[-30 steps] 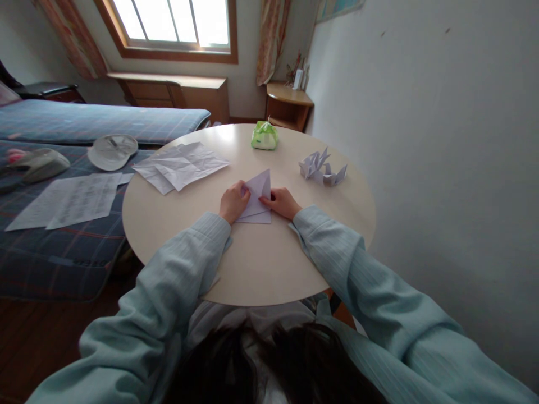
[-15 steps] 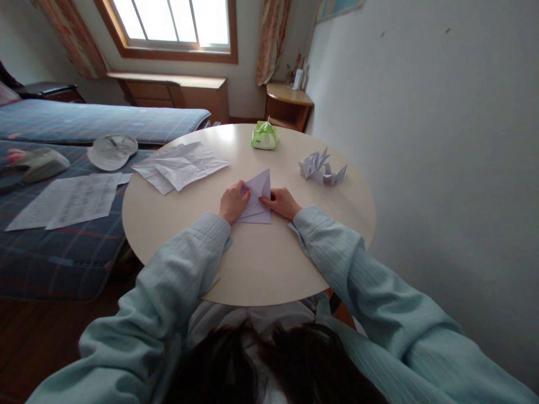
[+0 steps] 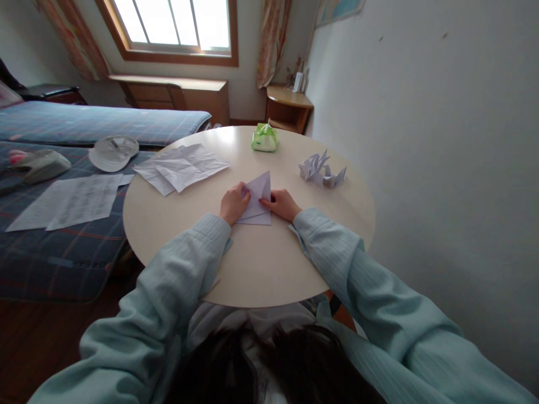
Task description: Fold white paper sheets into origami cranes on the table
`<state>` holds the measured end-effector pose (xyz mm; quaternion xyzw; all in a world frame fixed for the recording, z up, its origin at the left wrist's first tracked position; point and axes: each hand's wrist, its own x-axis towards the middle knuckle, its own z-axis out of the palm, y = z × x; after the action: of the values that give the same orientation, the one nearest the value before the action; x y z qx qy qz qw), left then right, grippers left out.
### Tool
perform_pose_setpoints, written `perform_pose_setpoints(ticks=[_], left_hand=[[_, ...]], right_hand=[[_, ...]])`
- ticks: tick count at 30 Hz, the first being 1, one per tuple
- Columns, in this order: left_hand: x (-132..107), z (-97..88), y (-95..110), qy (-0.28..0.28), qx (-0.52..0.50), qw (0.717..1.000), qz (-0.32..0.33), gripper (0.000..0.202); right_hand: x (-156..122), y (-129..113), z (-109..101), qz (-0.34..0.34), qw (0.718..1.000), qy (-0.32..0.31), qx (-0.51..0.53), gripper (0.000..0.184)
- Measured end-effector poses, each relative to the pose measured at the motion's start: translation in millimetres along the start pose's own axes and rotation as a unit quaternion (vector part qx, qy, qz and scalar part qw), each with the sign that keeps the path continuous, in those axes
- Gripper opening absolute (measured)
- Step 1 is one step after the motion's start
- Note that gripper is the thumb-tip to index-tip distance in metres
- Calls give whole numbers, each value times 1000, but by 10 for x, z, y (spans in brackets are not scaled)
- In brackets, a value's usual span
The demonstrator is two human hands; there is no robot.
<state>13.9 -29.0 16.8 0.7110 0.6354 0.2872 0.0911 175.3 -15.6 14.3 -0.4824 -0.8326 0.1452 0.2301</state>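
Note:
A folded sheet of white paper (image 3: 257, 206) lies in front of me, its pointed tip toward the window and layered flaps along the near edge. My left hand (image 3: 234, 205) grips its left side, fingers closed with the thumb on top. On the opposite side my right hand (image 3: 283, 204) pinches the right edge, its thumb lying over the paper and the other fingers curled, partly hidden. Off to the right stand several folded paper figures (image 3: 314, 166) with pointed tips. Creased white sheets (image 3: 185, 165) lie spread at the table's left.
The round cream table (image 3: 261, 269) carries a green tissue pack (image 3: 265, 138) at its far side. A plaid bed (image 3: 54, 252) on the left holds printed sheets (image 3: 86, 196) and a white cap (image 3: 113, 152). A white wall (image 3: 442, 140) rises on the right.
The view has shifted very slightly. Both hands keep their hold on the folded paper, with no clear movement between them.

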Motion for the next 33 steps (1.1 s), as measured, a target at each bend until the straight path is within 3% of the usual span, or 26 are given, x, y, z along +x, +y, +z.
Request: perform_pose_setpoints(ticks=[6, 17, 33], left_hand=[[0, -1, 4, 2, -1, 1000, -1, 18], [-12, -19, 23, 6, -5, 1000, -6, 18], [-26, -24, 42, 0, -5, 1000, 1, 19]], right_hand=[[3, 3, 5, -1, 1000, 6, 3, 31], [6, 0, 0, 22, 1000, 9, 14, 53], [11, 18, 15, 37, 998, 51, -14, 49]])
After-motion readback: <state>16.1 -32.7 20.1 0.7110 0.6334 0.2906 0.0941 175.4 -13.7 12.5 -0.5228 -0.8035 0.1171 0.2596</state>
